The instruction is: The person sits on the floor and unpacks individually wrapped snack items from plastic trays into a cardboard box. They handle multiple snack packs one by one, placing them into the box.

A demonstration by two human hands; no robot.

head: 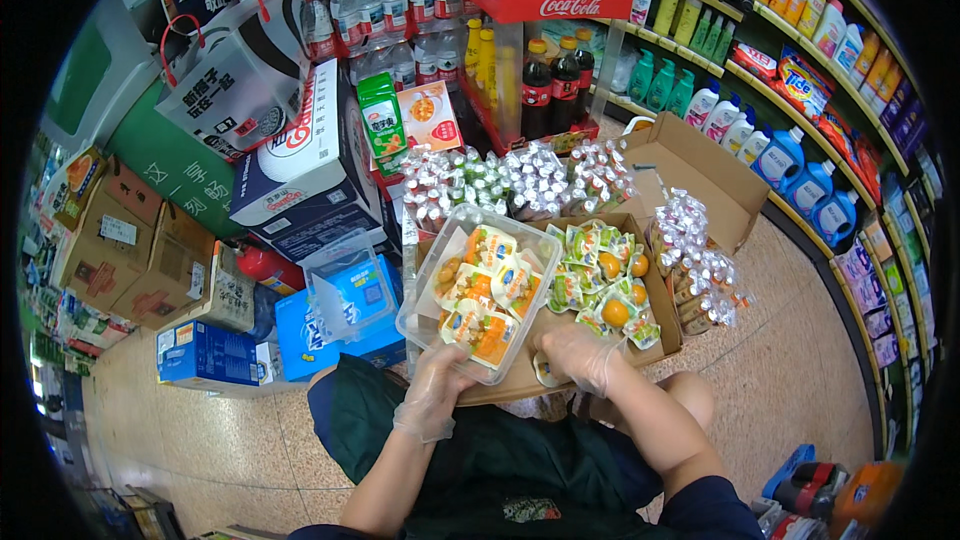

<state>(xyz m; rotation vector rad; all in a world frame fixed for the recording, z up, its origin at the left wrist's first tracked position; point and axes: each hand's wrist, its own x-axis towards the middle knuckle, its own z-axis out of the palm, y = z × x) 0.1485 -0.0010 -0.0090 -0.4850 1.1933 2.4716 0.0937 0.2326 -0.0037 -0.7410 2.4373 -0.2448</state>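
Observation:
My left hand (pixel 439 379), in a thin clear plastic glove, grips the near corner of a clear plastic tub (pixel 541 300). The tub is tilted and holds several orange-and-white snack packets (pixel 472 285). My right hand (pixel 574 352), gloved alike, is low in a shallow cardboard box (pixel 664 281), its fingers on a small white packet (pixel 541 370) that is mostly covered. Beyond it in the box lie several green-edged packets with round orange contents (pixel 615 313). The tub overlaps the box's left part and hides what is under it.
Bundles of wrapped sticks (pixel 536 180) stand behind the box, more (pixel 694 270) to its right. An open cardboard flap (pixel 705 172) sticks out behind. At left are a blue box (pixel 300 330) with an empty clear tub (pixel 352 292). Drink bottles (pixel 565 79) stand farther back; shelves (pixel 810 202) curve along the right.

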